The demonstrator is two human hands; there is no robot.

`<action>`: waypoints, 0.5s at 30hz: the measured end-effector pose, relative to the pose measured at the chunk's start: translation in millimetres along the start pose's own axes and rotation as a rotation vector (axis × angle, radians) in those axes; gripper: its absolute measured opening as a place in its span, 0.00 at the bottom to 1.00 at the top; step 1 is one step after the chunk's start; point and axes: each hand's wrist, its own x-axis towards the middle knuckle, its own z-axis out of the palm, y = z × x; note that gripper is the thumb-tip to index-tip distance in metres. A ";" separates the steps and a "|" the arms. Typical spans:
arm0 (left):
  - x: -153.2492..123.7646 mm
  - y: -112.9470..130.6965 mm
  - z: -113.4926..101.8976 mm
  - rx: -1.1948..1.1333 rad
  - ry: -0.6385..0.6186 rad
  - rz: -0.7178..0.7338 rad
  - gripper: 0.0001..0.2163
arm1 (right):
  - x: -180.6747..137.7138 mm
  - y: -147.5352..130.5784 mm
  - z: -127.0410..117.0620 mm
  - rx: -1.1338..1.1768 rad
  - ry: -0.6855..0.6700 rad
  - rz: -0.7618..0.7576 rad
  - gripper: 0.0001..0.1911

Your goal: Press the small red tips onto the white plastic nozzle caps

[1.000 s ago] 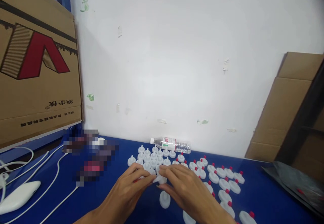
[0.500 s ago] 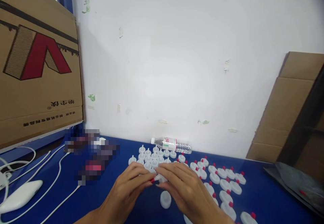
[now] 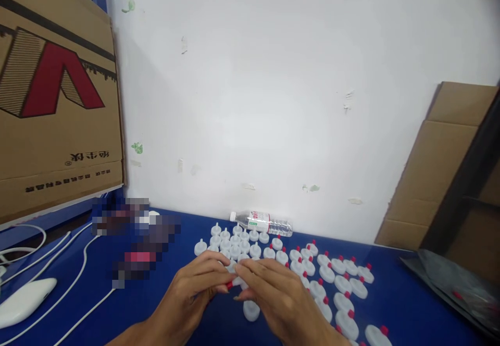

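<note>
Pinched between the fingertips of my left hand [image 3: 201,281] is a small red cap [image 3: 229,285]. My right hand [image 3: 279,291] is closed around a white plastic nozzle lid [image 3: 242,284], mostly hidden by the fingers, with its spout pointing toward the red cap. Whether cap and spout touch I cannot tell. Just below the hands lies a loose white lid [image 3: 251,311]. Beyond my fingers stands a cluster of white nozzle lids [image 3: 235,252] with bare spouts. Many lids with red tips [image 3: 344,284] are spread to the right of my right hand.
A clear water bottle [image 3: 269,223] lies against the wall behind the lids. White cables [image 3: 84,273] and a white rounded device [image 3: 27,303] are on the left, below a large cardboard box [image 3: 58,143]. A grey plastic bag [image 3: 449,278] rests at the right.
The view has shifted slightly. Both hands remain close together at the red cap and the nozzle lid, the spout now more covered by the fingers.
</note>
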 end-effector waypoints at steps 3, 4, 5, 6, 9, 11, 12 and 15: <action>-1.0 -2.7 -0.8 0.002 0.009 0.019 0.11 | 0.7 -2.0 0.2 0.036 0.019 0.010 0.19; -0.8 -3.6 -1.7 0.011 0.004 0.025 0.11 | 1.7 -2.9 0.0 0.052 0.019 0.022 0.19; -0.2 -4.3 -2.7 0.026 -0.008 0.031 0.10 | 2.8 -3.8 -0.4 0.066 0.009 0.041 0.18; 0.6 -4.9 -3.7 0.048 -0.018 0.038 0.10 | 4.1 -4.5 -1.0 0.074 -0.010 0.065 0.18; 3.4 -5.8 -5.6 0.152 -0.044 0.031 0.08 | 6.8 -4.3 -3.8 0.034 -0.069 0.158 0.15; 3.8 -6.2 -5.3 0.233 -0.061 -0.017 0.10 | 6.6 -0.9 -6.4 -0.036 -0.085 0.204 0.13; 3.1 -6.4 -4.7 0.274 -0.076 -0.046 0.10 | 5.9 2.1 -8.0 -0.068 -0.090 0.224 0.11; -2.1 -8.2 -2.3 0.410 -0.163 -0.122 0.10 | 2.5 14.3 -15.2 -0.118 -0.139 0.312 0.08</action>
